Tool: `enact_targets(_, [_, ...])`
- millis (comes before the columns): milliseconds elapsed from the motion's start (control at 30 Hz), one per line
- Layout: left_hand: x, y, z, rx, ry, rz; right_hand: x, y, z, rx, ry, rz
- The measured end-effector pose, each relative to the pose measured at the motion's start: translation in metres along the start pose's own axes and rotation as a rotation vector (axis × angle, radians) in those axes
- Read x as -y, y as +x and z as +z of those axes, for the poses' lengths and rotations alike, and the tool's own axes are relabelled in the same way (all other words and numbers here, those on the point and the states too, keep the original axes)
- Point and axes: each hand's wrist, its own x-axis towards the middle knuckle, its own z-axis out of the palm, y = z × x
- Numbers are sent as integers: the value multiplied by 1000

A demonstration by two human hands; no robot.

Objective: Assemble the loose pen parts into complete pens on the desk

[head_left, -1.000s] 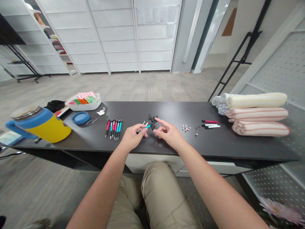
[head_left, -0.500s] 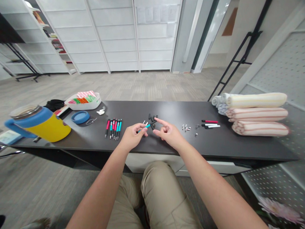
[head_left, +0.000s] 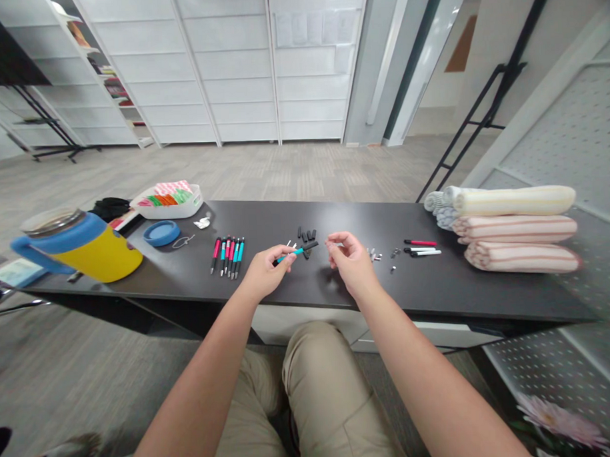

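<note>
My left hand (head_left: 267,270) pinches a teal pen barrel with a black grip (head_left: 309,245), which points right and slightly up. My right hand (head_left: 352,259) hovers to the right of that pen, apart from it, fingers loosely curved and nothing visible in them. Several loose black rubber grips (head_left: 306,234) lie on the desk just beyond the pen, with small white pieces near my left fingers. Small silver pen tips (head_left: 377,256) lie beyond my right hand, partly hidden by it.
Assembled red and teal pens (head_left: 227,256) lie in a row at left. Pen barrels (head_left: 424,252), red and white, lie at right, near rolled towels (head_left: 518,228). A yellow-blue mug (head_left: 90,252), a blue lid (head_left: 161,233) and a white basket (head_left: 184,209) occupy the desk's left end.
My right hand has drawn back to the right, away from the black grip, and its extended index finger has curled. My left hand still holds the pen in nearly the same place.
</note>
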Motion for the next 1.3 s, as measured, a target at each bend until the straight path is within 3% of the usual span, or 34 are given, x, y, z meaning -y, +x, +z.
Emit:
enact_targets(433, [7, -1, -2, 28, -20, 28, 5, -2, 0, 121, 22, 3])
enact_targets(833, [4, 0, -5, 74, -1, -5, 7, -5, 0, 143, -155, -46])
enact_targets(1167, [-2, 0, -4, 67, -9, -8, 4, -5, -2, 183, -76, 83])
enact_targets(1300, [-1, -1, -3, 114, -14, 20, -1, -3, -2, 263, -81, 102])
